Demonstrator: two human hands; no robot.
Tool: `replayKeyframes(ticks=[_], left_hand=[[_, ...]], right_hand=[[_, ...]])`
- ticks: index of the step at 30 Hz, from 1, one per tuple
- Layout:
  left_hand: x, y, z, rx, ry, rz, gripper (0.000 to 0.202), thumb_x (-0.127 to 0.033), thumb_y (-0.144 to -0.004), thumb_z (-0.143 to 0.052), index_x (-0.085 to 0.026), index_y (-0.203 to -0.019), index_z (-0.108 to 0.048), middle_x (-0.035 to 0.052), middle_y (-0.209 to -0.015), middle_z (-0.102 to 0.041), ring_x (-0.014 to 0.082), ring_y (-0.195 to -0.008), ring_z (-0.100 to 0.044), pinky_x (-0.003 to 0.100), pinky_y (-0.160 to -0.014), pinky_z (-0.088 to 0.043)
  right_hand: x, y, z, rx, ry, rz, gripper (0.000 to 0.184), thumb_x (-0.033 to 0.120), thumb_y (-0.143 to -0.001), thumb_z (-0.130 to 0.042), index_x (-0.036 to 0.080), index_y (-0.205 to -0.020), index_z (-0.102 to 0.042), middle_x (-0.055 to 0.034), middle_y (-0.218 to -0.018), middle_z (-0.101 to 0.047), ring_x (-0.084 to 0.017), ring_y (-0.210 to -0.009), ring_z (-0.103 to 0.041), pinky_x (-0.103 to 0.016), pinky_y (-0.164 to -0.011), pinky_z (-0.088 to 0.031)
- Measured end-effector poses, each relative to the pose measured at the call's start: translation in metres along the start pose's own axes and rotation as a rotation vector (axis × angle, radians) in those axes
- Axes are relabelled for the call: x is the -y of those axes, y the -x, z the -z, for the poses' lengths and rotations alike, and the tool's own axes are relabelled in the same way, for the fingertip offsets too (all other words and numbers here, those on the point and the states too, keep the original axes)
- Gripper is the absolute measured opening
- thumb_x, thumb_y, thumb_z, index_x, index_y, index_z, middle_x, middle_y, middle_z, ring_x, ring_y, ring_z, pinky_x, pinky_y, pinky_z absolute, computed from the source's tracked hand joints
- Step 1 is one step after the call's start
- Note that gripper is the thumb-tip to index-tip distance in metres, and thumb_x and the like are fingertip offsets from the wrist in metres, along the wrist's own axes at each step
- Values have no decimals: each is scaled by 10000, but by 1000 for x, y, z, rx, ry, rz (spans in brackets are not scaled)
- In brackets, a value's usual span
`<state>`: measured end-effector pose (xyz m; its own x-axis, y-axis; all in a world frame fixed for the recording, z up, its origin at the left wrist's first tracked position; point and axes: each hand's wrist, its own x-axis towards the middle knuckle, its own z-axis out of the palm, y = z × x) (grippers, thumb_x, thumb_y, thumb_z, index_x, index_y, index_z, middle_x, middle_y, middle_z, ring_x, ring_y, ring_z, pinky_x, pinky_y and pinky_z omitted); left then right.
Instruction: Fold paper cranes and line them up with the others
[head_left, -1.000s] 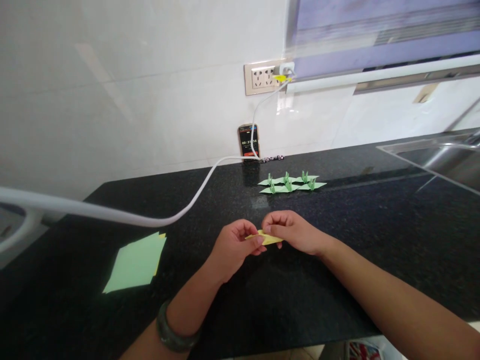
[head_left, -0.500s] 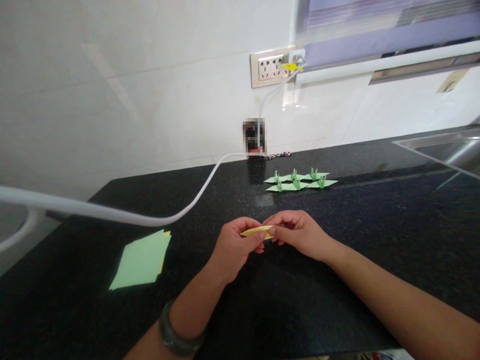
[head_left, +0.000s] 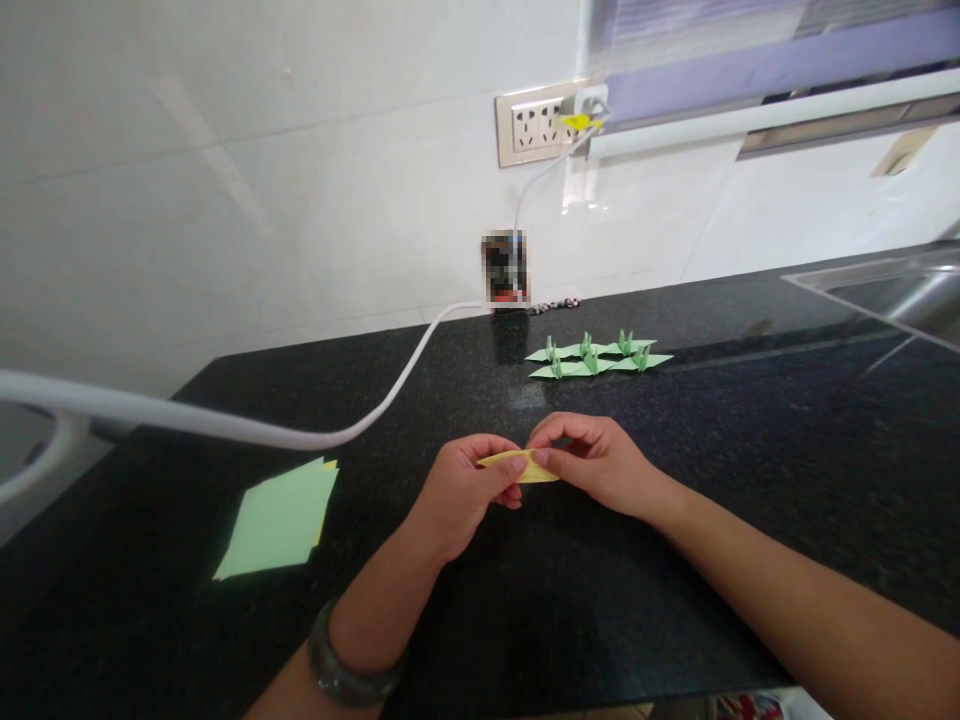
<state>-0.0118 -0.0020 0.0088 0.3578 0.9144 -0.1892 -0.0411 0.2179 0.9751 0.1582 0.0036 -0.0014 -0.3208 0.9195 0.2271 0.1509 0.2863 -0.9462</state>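
Yellow paper [head_left: 538,473] has turned a little since a second ago, its pointed left end now showing more above the thumb of the left hand [head_left: 459,495], while the right fingertip once seen below its edge is out of sight. In the head view, the paper is near the middle of the frame, over the dark counter [head_left: 525,620]. The left thumb presses it from above against curled fingers; the right hand [head_left: 604,465] pinches its upper edge, thumb on top, though how its hidden fingers lie underneath I can't quite tell. Six green cranes [head_left: 592,364] stand in two rows at right of centre. Green sheets [head_left: 277,520] lie at lower left, yellow edges peeking out. A phone [head_left: 505,268], blurred to blocks, is at upper centre, beside a white cable [head_left: 360,432]. The sink [head_left: 915,305] is at the right edge.
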Motion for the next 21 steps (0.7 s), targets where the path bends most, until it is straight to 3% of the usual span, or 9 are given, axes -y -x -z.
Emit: replayKeyframes(ticks=[11, 21], left_hand=[[-2, 1, 0, 8, -5, 15, 231, -314, -658, -626, -110, -762, -594, -7, -539, -542, 76, -470, -502, 205, -476, -435], [-2, 0, 0, 50, 85, 50, 196, -269, -664, -630, -104, -756, -583, -7, -566, -547, 65, -470, -507, 196, -475, -440]], right_hand=[[4, 2, -1, -51, 58, 228, 100, 167, -726, -547, 172, -767, -638, -50, -751, -609, -133, -678, -568, -256, -600, -448], [3, 1, 3, -14, 171, 306, 142, 124, -716, -525, 177, -770, -645, -43, -727, -626, -126, -664, -573, -251, -619, -459]])
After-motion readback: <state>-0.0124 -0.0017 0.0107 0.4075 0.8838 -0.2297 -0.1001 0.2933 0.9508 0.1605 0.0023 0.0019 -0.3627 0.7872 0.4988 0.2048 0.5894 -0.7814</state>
